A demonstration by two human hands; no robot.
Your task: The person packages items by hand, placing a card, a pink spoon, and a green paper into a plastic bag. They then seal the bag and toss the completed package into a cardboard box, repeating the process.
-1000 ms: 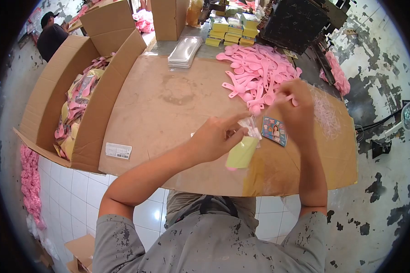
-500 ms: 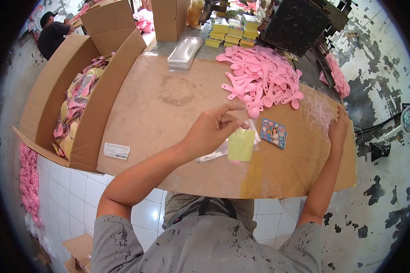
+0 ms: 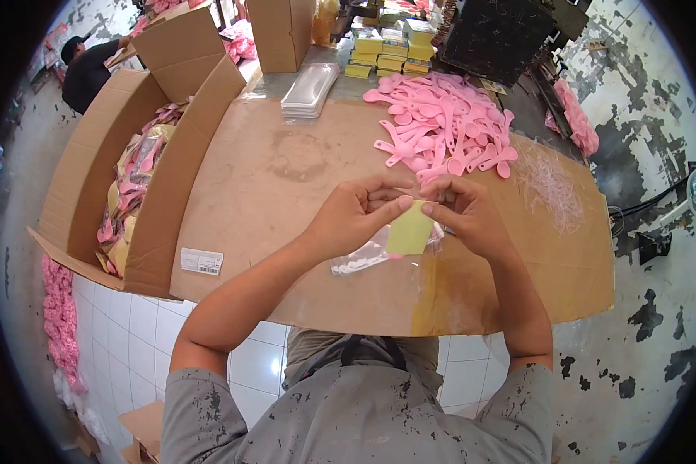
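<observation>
A yellow card [image 3: 410, 234] hangs upright between my hands, over the front of the cardboard-covered table. My left hand [image 3: 356, 213] pinches its upper left corner between thumb and finger. At the upper right corner, the thumb and fingers of my right hand [image 3: 472, 216] close on the same card. Clear plastic bags [image 3: 361, 259] lie flat beneath and left of it, and a bit of pink shows at the card's lower edge. Just beyond my fingertips spreads a heap of pink spoons [image 3: 448, 124]. The small stack of printed cards is hidden behind my right hand.
An open carton [image 3: 151, 224] of packed pink spoons stands on the left. Clear plastic sleeves [image 3: 308, 91] and stacked yellow cards [image 3: 387, 50] sit farther back. Clear plastic strips [image 3: 553, 185] lie at right. A dark metal machine [image 3: 495, 39] stands behind, and a person [image 3: 93, 69] bends at far left.
My right hand has come from the plastic strips at the right edge to the yellow card and closed on its corner. My left hand keeps its pinch, the card tilting slightly.
</observation>
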